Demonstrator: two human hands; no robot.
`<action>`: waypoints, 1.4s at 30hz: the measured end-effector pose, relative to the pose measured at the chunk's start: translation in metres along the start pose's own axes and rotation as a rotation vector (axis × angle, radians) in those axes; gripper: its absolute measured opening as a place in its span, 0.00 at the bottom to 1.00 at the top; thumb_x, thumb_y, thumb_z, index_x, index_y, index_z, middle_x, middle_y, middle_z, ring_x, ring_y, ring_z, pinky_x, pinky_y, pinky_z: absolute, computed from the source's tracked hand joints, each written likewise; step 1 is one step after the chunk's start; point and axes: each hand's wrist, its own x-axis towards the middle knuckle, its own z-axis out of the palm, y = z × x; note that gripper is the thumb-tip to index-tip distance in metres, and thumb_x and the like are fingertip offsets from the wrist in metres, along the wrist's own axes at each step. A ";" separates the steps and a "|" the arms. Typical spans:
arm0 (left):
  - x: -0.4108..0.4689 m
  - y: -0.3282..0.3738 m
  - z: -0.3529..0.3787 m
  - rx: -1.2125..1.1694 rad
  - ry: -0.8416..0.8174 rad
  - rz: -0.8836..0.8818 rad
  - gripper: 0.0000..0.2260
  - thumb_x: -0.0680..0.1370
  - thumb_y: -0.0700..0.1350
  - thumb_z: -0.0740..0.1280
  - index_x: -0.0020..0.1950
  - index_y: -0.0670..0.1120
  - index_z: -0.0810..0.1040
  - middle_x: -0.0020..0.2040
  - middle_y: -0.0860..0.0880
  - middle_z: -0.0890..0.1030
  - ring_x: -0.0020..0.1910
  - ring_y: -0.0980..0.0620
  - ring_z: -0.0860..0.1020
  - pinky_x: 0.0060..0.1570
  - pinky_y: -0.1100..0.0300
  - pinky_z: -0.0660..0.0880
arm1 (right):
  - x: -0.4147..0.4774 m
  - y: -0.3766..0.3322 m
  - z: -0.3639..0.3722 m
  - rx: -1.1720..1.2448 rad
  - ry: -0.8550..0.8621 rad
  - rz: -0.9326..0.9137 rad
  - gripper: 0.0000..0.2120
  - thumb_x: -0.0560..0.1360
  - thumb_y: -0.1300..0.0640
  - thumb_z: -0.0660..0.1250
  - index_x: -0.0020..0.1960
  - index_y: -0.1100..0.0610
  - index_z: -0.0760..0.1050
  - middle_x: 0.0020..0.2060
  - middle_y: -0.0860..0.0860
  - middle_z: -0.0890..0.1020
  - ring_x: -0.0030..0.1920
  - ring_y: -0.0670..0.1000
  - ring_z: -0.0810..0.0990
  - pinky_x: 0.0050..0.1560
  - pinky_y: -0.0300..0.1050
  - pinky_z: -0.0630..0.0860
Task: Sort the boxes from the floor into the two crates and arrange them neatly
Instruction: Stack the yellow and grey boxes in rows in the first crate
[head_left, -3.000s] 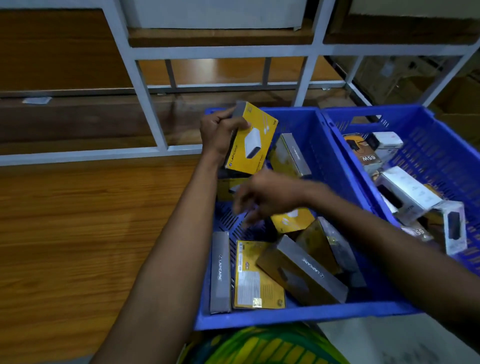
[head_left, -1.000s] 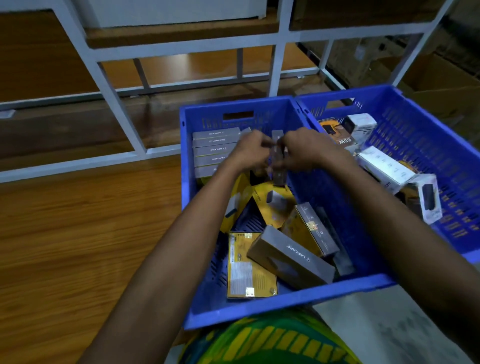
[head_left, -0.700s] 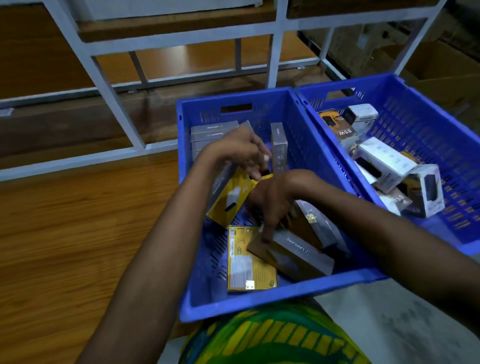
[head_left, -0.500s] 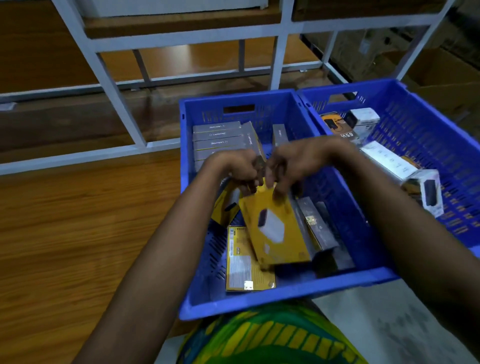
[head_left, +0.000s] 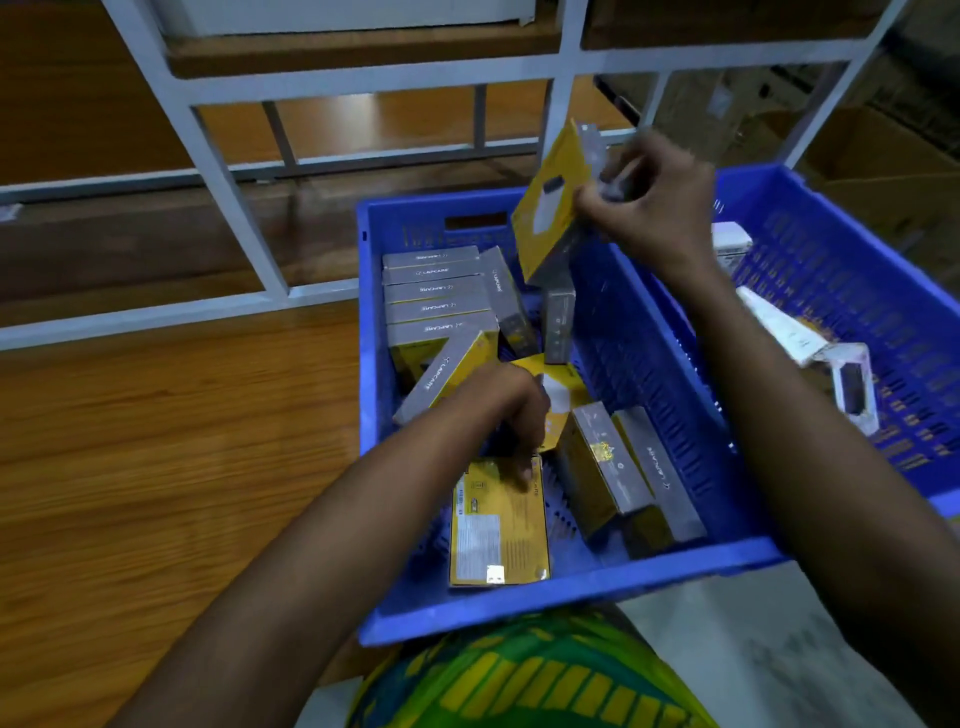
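Wooden flooring (head_left: 156, 467) surrounds the central crate (head_left: 571, 592), where the right grip (head_left: 649, 208) pinches a yellow box (head_left: 545, 208) aloft, probably bound for the upright row (head_left: 436, 291); whether the left grip (head_left: 514, 405) holds anything, I cannot tell.

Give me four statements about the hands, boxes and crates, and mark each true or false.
1. The right hand holds a yellow box above the left crate. True.
2. The right crate is empty. False: white boxes lie in it.
3. A row of boxes stands on edge in the left crate's far left corner. True.
4. The left hand reaches into the right crate. False: it reaches down into the left crate.
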 end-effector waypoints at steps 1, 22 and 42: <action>0.004 0.006 0.001 0.005 -0.022 -0.007 0.42 0.66 0.61 0.80 0.71 0.43 0.68 0.64 0.45 0.75 0.52 0.44 0.75 0.48 0.55 0.75 | -0.005 0.000 0.009 -0.032 -0.005 -0.053 0.15 0.68 0.46 0.74 0.44 0.57 0.77 0.36 0.50 0.81 0.34 0.47 0.78 0.37 0.48 0.76; -0.011 0.002 0.000 -0.084 -0.219 -0.051 0.22 0.66 0.58 0.82 0.31 0.45 0.74 0.33 0.48 0.75 0.32 0.47 0.71 0.41 0.54 0.72 | -0.008 0.027 0.038 -0.525 -0.487 -0.125 0.40 0.62 0.38 0.80 0.69 0.49 0.71 0.71 0.56 0.70 0.70 0.62 0.66 0.62 0.58 0.69; -0.042 -0.070 -0.029 -1.264 0.841 0.625 0.21 0.53 0.48 0.81 0.34 0.48 0.71 0.32 0.48 0.72 0.35 0.49 0.70 0.38 0.52 0.67 | -0.020 0.015 0.030 -0.408 -0.645 0.159 0.27 0.74 0.58 0.71 0.72 0.55 0.71 0.65 0.61 0.73 0.61 0.65 0.77 0.61 0.58 0.76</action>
